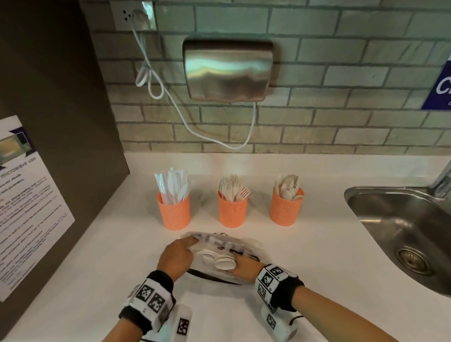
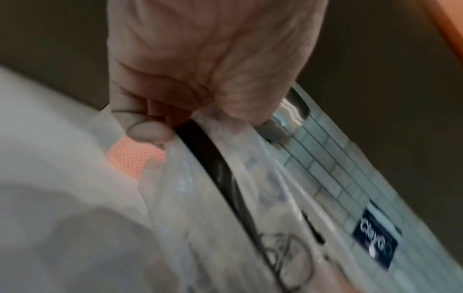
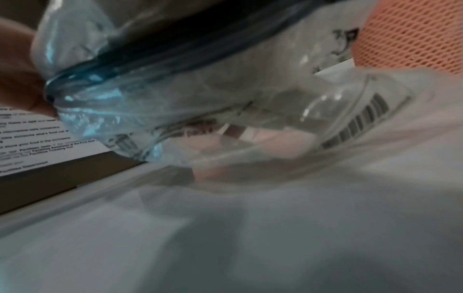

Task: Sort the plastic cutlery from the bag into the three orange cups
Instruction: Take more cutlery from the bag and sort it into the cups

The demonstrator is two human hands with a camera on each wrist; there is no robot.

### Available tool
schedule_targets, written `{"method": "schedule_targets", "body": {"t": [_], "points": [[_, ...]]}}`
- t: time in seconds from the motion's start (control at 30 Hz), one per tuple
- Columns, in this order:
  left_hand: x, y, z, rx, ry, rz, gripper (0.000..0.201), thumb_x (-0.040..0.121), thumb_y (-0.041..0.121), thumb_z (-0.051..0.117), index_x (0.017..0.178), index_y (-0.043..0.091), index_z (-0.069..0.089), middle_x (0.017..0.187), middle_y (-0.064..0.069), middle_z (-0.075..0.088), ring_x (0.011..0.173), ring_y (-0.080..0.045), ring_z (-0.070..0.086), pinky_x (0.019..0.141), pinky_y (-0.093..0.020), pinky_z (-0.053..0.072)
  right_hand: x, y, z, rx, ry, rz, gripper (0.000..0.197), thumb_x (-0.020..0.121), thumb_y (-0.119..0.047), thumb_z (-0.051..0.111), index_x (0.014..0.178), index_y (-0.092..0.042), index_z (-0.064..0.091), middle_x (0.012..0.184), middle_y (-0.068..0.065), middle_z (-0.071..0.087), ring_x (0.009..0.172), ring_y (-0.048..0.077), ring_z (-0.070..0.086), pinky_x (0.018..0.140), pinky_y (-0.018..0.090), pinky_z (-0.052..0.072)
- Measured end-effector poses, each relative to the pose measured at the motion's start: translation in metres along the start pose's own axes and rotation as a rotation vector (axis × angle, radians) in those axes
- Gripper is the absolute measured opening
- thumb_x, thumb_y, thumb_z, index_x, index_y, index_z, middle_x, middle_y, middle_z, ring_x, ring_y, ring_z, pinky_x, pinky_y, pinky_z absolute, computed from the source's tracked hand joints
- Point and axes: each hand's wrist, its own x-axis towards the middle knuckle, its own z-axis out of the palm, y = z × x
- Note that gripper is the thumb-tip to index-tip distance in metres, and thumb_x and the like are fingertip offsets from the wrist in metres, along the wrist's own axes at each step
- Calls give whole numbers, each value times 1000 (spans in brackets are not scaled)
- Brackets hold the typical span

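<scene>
Left hand [image 1: 175,256] pinches the bag [image 1: 252,245] mouth open on the counter [image 1: 319,239]; right hand [image 1: 244,266] is inside, fingers clamped on stacked spoons [image 1: 221,261]. Thin film might snag them, and yanking could scatter spoons or topple the cups [image 1: 231,210].

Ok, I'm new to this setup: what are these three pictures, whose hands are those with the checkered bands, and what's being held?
No machine here: a person works with bare hands, and the checkered bands are wrist straps carrying cameras. The big picture comes from a head camera looking down at a white counter. The other two look along each wrist, so they are close and blurry.

On the counter stand three orange cups: the left cup has knives, the middle cup forks, the right cup spoons. A sink sits to the right.

The left hand pinches the rim of a clear plastic bag to hold it open. The right hand reaches inside by some white spoons; whether it grips them is unclear.
</scene>
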Motion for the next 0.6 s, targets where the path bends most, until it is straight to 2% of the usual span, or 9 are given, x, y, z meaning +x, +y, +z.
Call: {"method": "schedule_targets", "body": {"t": [0.07, 0.13, 0.17, 0.2, 0.27, 0.37, 0.4, 0.5, 0.6], "points": [[0, 1, -1, -216, -24, -3, 38, 91, 3, 37, 116, 15, 64, 131, -10, 57, 120, -29, 51, 103, -36, 38, 4, 6, 4, -46, 33, -12, 58, 94, -31, 49, 145, -17, 25, 151, -2, 30, 137, 9, 27, 112, 18, 12], [-7, 6, 0, -314, -28, 13, 18, 90, 18, 49, 98, 20, 65, 121, -11, 62, 110, -28, 56, 100, -39, 41, 10, 12, 7, -102, 52, 0, 62, 92, -42, 50, 146, -25, 24, 152, -3, 31, 139, 12, 28, 118, 29, 13], [-9, 6, 2, -332, -25, 22, 14, 85, 27, 57, 96, 22, 63, 117, -8, 64, 108, -26, 57, 100, -39, 43, 11, 10, 7, -113, 55, 8, 62, 92, -43, 49, 145, -27, 23, 152, -2, 32, 139, 15, 28, 119, 31, 12], [-9, 3, 6, -367, -7, 20, 21, 78, 33, 62, 96, 23, 61, 115, -6, 64, 107, -25, 58, 100, -40, 44, 9, 6, 6, -126, 58, -6, 60, 93, -41, 48, 145, -25, 24, 152, -2, 30, 140, 15, 26, 117, 26, 9], [-7, 1, 7, -397, 63, 17, 12, 77, 22, 66, 87, 26, 61, 112, -6, 65, 107, -27, 59, 98, -38, 44, 7, 1, 5, -175, 58, -36, 55, 96, -33, 44, 145, -19, 24, 154, -3, 24, 142, 15, 19, 109, 15, 4], [4, -4, 3, -399, 211, 50, 37, 79, -6, 55, 68, 29, 60, 104, -5, 67, 102, -24, 59, 92, -31, 44, 8, -1, 8, -261, 96, -25, 61, 93, -51, 30, 146, -22, 22, 155, -4, 22, 143, 16, 19, 114, 26, 5], [7, -5, 1, -381, 253, 70, 41, 78, -10, 51, 66, 28, 61, 102, -4, 67, 100, -23, 59, 92, -31, 44, 10, 0, 7, -235, 98, -11, 59, 94, -49, 33, 145, -22, 25, 154, -1, 26, 142, 19, 22, 116, 30, 9], [16, -8, 1, -153, 297, 94, 38, 79, -10, 46, 84, 20, 69, 110, -9, 62, 103, -28, 59, 93, -34, 45, 13, 4, 2, -84, 70, 11, 52, 96, -33, 45, 144, -19, 29, 149, -5, 31, 138, 14, 27, 118, 33, 12], [10, -11, 9, 106, 199, 65, 43, 83, -6, 43, 111, 19, 64, 119, -9, 50, 103, -29, 58, 86, -32, 45, 13, 3, -6, 39, 91, 77, 68, 79, -47, 49, 141, -23, 33, 140, 0, 49, 129, 19, 45, 112, 37, 30]]}}
